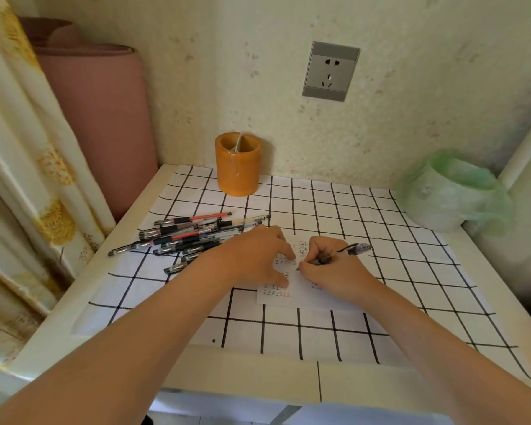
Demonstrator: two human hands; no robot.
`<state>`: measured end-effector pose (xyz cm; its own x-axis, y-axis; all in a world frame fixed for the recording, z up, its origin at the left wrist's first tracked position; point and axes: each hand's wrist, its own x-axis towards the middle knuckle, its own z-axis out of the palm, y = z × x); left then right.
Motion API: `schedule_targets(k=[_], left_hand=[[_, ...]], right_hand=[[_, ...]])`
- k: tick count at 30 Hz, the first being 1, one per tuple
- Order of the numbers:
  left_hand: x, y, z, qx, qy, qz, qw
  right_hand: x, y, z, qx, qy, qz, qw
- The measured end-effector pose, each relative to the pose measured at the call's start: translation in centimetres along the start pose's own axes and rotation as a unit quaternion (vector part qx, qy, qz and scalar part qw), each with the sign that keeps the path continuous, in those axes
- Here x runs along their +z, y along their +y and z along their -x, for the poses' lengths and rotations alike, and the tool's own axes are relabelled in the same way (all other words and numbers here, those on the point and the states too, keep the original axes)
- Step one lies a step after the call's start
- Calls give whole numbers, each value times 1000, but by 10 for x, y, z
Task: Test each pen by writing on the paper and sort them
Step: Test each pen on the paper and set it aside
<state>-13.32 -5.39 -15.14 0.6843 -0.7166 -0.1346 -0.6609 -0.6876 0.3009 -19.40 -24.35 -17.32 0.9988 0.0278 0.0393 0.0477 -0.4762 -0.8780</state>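
Note:
A small white paper (301, 294) covered with black and red written marks lies on the checked tablecloth. My right hand (334, 271) grips a black pen (347, 251) with its tip down on the paper and its cap end pointing right. My left hand (258, 256) presses flat on the paper's left part with fingers spread. A pile of several black and red pens (184, 236) lies to the left of my left hand. An orange pen holder (238, 164) with a divider inside stands at the back.
A small bin lined with a green plastic bag (451, 191) stands at the table's back right corner. A pink rolled mat (105, 118) and a curtain (19, 167) are on the left. A wall socket (330, 72) is above the table.

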Motion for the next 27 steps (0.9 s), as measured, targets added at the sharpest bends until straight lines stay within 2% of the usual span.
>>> schedule_targets(k=[12,17,27], left_hand=[[0,1,-1,-10,-5,7,1000],[1,0,-1,-8,-3,12,1000],[0,2,0,-9,-6,16,1000]], right_hand=[[2,-1,5,-28,11,15,999],[0,-2,3,-16,-18,16,1000],[1,-1,3,-10,-5,6,1000]])
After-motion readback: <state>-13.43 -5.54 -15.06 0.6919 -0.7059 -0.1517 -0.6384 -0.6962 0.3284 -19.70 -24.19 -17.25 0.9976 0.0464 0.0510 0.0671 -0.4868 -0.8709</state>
